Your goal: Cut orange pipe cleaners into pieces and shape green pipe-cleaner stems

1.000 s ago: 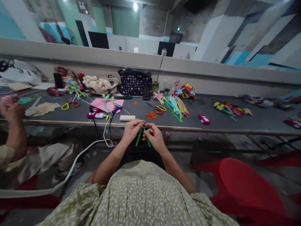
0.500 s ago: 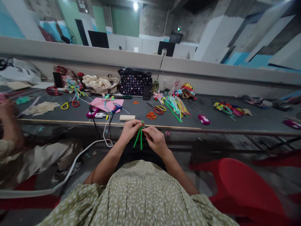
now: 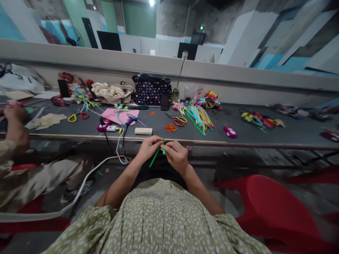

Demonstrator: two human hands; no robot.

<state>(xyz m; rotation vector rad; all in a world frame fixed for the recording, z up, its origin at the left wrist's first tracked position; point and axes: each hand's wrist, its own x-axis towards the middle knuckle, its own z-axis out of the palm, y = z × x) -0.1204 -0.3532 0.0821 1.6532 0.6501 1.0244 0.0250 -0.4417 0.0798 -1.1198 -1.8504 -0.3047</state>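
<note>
A bright green pipe cleaner [image 3: 154, 157] is held between both hands, just in front of the table's near edge. My left hand [image 3: 149, 148] pinches it near its top, and one straight leg slants down to the left below those fingers. Closed on the other leg is my right hand [image 3: 177, 155], thumb and forefinger gripping it; a short bit shows under the fingertips. On the tabletop beyond lie a beige roll [image 3: 143, 131], a heap of small orange pieces [image 3: 171, 127] and scissors with red and yellow handles [image 3: 179, 121].
Pipe cleaners in several colours [image 3: 200, 118] lie behind the scissors. A blue glue gun [image 3: 130, 120] rests by pink paper [image 3: 106, 113]. A white cable [image 3: 92, 173] hangs at left, near another person's arm [image 3: 16, 128]. A red stool [image 3: 275, 204] stands at right.
My right hand has moved up and left, close to my left hand, and now covers part of the right leg, which hung free before. The other person's hand has shifted.
</note>
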